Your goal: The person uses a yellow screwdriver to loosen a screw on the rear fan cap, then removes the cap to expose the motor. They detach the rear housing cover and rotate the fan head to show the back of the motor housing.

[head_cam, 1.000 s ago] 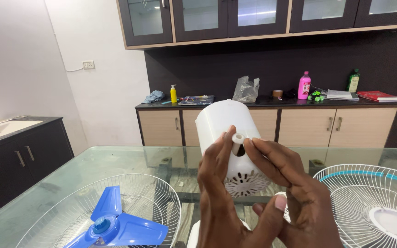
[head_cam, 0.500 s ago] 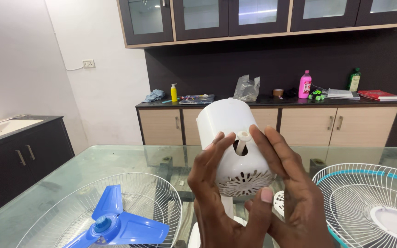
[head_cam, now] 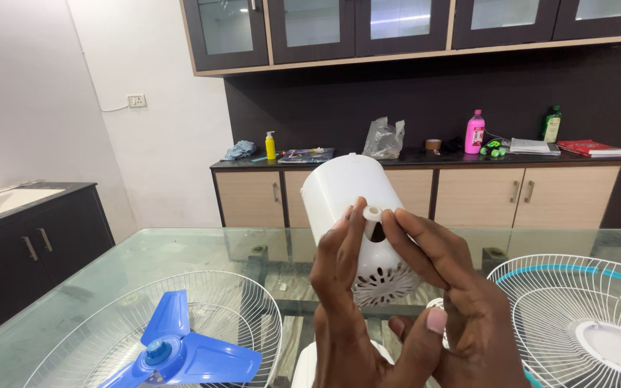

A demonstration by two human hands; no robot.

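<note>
A white cylindrical fan motor housing with vent slots at its lower end stands raised over the glass table. My left hand grips its left side, fingertips beside a small white knob that sticks out of a hole. My right hand holds the right side, its fingers touching that knob. The housing's underside is hidden behind both hands.
A white wire fan guard with a blue three-blade propeller lies at the left. Another wire guard with a blue rim lies at the right. Behind is a counter with bottles, a bag and books.
Both hands have shifted on the housing. It was lower and more fully cupped half a second ago; now it is tilted up and my fingertips pinch at the knob again.
</note>
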